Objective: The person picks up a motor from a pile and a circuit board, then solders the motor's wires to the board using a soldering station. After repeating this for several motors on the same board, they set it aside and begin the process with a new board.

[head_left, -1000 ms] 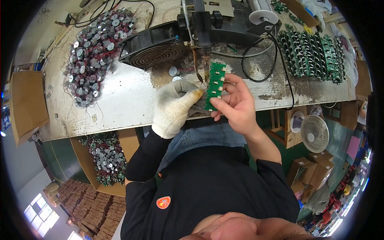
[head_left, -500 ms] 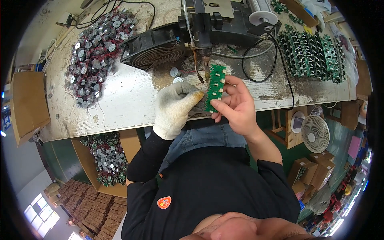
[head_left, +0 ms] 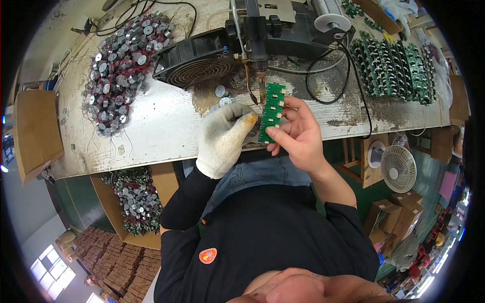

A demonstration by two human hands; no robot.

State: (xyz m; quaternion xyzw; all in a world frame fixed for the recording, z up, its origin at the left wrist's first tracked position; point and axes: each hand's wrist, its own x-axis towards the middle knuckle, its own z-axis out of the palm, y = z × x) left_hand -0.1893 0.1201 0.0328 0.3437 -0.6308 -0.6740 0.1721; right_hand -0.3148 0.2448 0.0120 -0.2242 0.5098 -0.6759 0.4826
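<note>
A strip of joined green circuit boards [head_left: 272,112] stands tilted in my right hand [head_left: 299,132], pinched between thumb and fingers near its lower right edge. Its upper end is beside the tip of a soldering iron [head_left: 261,83] fixed in an upright holder. My left hand [head_left: 222,134], in a white knit glove with a yellowed thumb tip, is closed close to the strip's left edge. What its fingertips hold is hidden. Small round silver motors [head_left: 221,91] lie on the bench just beyond the glove.
A big heap of wired motors [head_left: 124,70] covers the bench's left side. A black fan [head_left: 194,68] and a solder spool [head_left: 332,20] flank the iron. Rows of green boards [head_left: 394,70] stand at right. An open carton [head_left: 108,204] holding more motors is below the bench edge.
My gloved left hand has shifted slightly, and a motor beyond it shows more. The board strip in my right hand has moved down a touch.
</note>
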